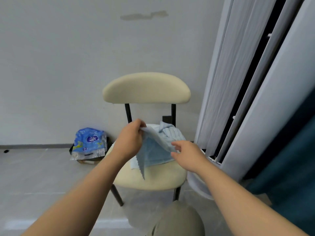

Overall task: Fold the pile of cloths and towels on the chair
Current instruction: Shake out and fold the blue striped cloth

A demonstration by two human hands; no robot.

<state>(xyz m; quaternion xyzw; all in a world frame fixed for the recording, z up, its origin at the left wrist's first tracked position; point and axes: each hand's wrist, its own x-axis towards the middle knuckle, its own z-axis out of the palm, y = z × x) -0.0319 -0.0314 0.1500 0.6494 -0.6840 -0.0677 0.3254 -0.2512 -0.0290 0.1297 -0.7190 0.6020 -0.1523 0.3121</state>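
**Now: left hand lifts a pale blue cloth off the chair pile**

Right, the thin pale blue cloth with the zigzag-cut edge (pixel 153 138) is up in the air over the chair seat. The left hand (pixel 131 138) has one corner of it, fingers curled over and pinching the fabric near the top, and the rest drapes down to a point that hangs just over the front of the seat.

The right hand (pixel 185 154) is in at the cloth's lower right edge. Its fingers are parted and fairly straight, with the tips right at the fabric, and I see no closed grip there from my feed.

Under the lifted cloth, a flat blue towel (pixel 158 157) lies on the seat. Behind it, at the back of the seat, a crumpled blue-and-white striped cloth (pixel 170 135) is heaped up, with something white tucked beside it that I can't make out.

All of this sits on the cream padded chair with black metal legs (pixel 153 179), which stands against a plain white wall (pixel 68 65).

To the left on the grey tiled floor (pixel 34 176), a blue printed plastic pack (pixel 90 142) leans by the wall. To the right hang long grey curtains (pixel 238 82), with a dark teal drape (pixel 289 159) at the frame edge. At the bottom, a knee in khaki fabric (pixel 179 220) pokes in.
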